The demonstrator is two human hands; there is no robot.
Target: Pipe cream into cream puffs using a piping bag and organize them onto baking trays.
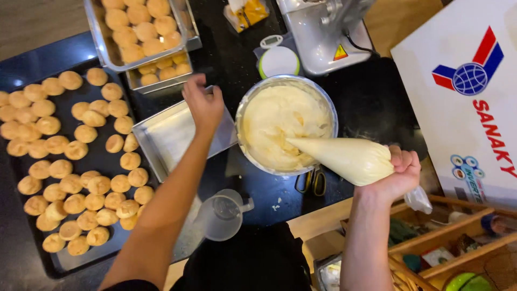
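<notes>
Dark tray point(102, 161) at left carries rows of unfilled golden puffs point(75, 150); an empty metal pan point(172, 134) lies between it and the cream bowl point(285, 124), filled pans point(140, 32) above. Right hand point(396, 175) is clenched round the twisted top of a full piping bag point(344, 157), tip over the bowl; keep that twist tight so cream exits only at the tip. Left hand point(203, 103) rests loosely curled at the pan's far rim, holding nothing; it should steady each puff while piping.
</notes>
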